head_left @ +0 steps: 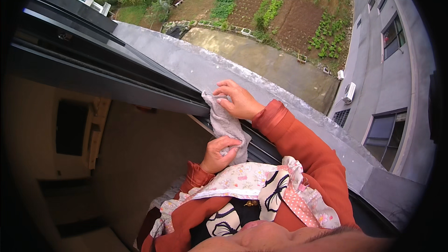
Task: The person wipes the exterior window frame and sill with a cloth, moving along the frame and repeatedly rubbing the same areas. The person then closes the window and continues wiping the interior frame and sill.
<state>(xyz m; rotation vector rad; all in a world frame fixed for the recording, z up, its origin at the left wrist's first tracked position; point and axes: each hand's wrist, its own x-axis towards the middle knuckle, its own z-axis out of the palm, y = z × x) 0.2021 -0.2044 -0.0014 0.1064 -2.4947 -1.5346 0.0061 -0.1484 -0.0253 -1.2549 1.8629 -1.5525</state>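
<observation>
A light grey cloth (222,117) hangs lengthwise between my two hands, over the dark track of a window frame (261,153). My right hand (239,99) reaches over the sill side and pinches the cloth's far end between thumb and fingers. Closer to my body, my left hand (218,155) is closed on the lower part of the cloth. The cloth's far tip touches the end of the dark sliding window sash (163,94). Part of the track lies hidden under the cloth and my hands.
Outside the window runs a grey concrete ledge (186,67), with a drop to a paved yard (261,58) and garden plots (298,21). A grey building wall (368,74) stands to the right. A dim room (130,144) lies to the left.
</observation>
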